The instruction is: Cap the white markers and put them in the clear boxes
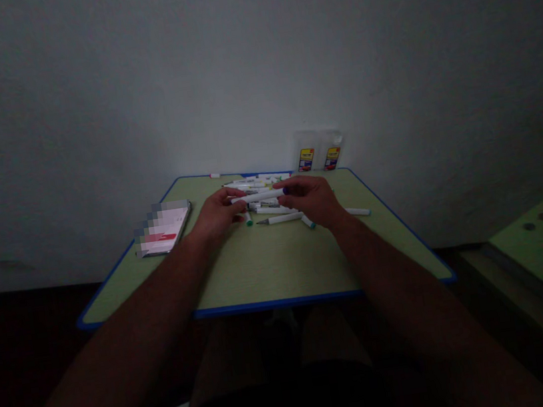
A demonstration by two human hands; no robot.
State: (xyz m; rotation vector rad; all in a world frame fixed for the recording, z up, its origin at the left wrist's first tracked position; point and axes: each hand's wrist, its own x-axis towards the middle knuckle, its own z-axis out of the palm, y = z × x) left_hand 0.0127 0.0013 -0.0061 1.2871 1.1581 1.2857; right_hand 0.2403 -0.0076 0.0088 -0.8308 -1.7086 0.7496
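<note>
A white marker (264, 196) with a dark purple end is held level between my two hands, above the table. My left hand (219, 215) is closed around its left end. Its right end, the purple one, is pinched in the fingers of my right hand (312, 199). Under and behind the hands lies a loose pile of white markers (263, 180). Nearer to me an uncapped marker (281, 219) with a dark tip lies on the table. One green-ended cap (248, 220) is by my left fingers, and a teal-ended cap (308, 222) lies below my right hand.
A phone or tablet (166, 228) with a lit screen rests on the table's left side. Two clear plastic cases (317, 150) with yellow labels stand against the wall. Another marker (358, 211) lies at the right, and a small cap (215, 176) near the back edge. The table (271, 271) has a blue rim.
</note>
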